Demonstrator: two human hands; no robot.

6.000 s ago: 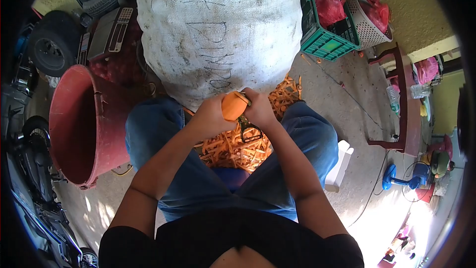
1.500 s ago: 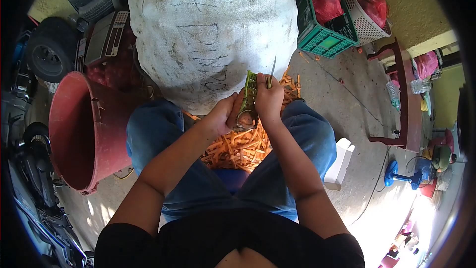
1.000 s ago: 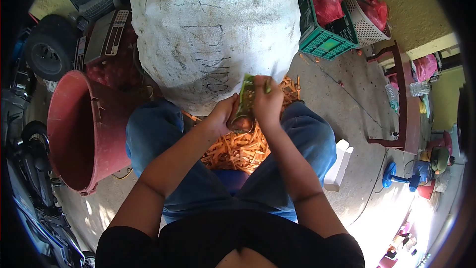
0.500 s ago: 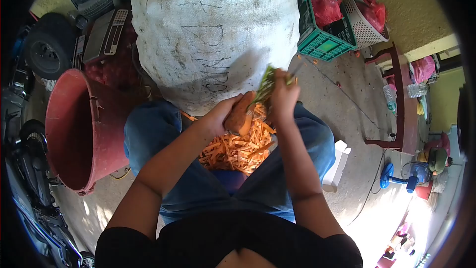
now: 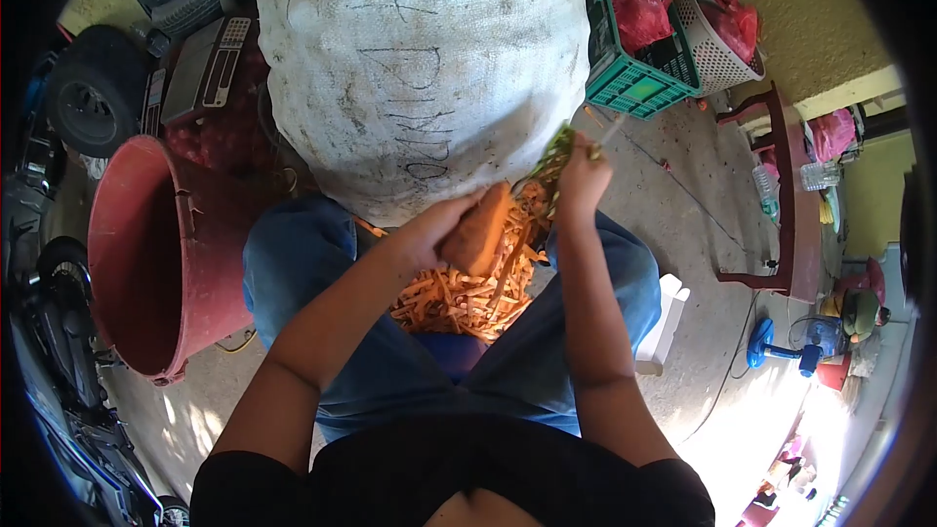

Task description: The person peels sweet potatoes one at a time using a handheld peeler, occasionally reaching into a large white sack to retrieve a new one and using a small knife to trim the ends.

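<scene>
An orange carrot-like root (image 5: pixel 478 234), part brown skin and part bright cut face, is held in my left hand (image 5: pixel 434 229). My right hand (image 5: pixel 584 181) is closed around a green patterned handle (image 5: pixel 556 161), with what looks like a blade reaching past it to the upper right. Both hands are above a heap of orange strips (image 5: pixel 459 303) lying between my knees, in a container with a blue edge (image 5: pixel 444 349). A long strip hangs beside the root on its right side.
Beyond my hands bulges a large white sack (image 5: pixel 410 68) with black writing. A red tub (image 5: pixel 210 254) stands at the left. Green crate (image 5: pixel 639 83), white basket (image 5: pixel 717 49) and wooden furniture (image 5: pixel 805 205) are on the right. A white box (image 5: pixel 664 327) lies by my right knee.
My right hand has moved up and to the right with the green-handled tool, away from the root. The root has turned, showing more bright orange face, and a long strip now hangs beside it.
</scene>
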